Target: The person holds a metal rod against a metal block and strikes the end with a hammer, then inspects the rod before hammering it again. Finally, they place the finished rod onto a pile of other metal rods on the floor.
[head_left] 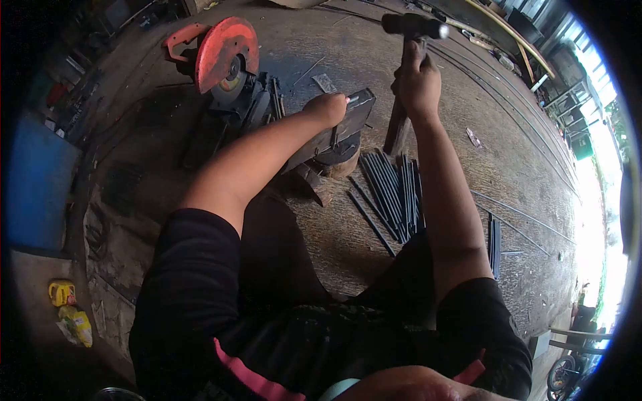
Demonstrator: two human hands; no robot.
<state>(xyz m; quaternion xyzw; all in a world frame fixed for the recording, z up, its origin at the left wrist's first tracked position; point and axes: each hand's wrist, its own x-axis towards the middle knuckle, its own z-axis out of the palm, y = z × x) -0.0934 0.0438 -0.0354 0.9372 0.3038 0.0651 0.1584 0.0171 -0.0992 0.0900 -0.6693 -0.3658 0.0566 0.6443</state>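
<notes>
A hammer (416, 27) with a dark steel head and wooden handle is raised in my right hand (418, 83), the fingers wrapped round the handle just below the head. My left hand (326, 109) is closed at the top of a dark steel block (361, 107). A short bit of a metal rod (353, 99) shows beyond its fingers, lying along the block's top; the rest is hidden by the hand. Beneath the block is a round wooden stump (342, 162). Many dark metal rods (389, 190) lie in a loose bundle on the ground, right of the stump.
A red cut-off saw (227, 57) stands at the back left, beside the block. More short rods (494, 244) lie to the right, with long bars (501, 93) along the floor beyond. A yellow container (62, 293) sits at the far left. Motorcycle wheel (564, 374) at lower right.
</notes>
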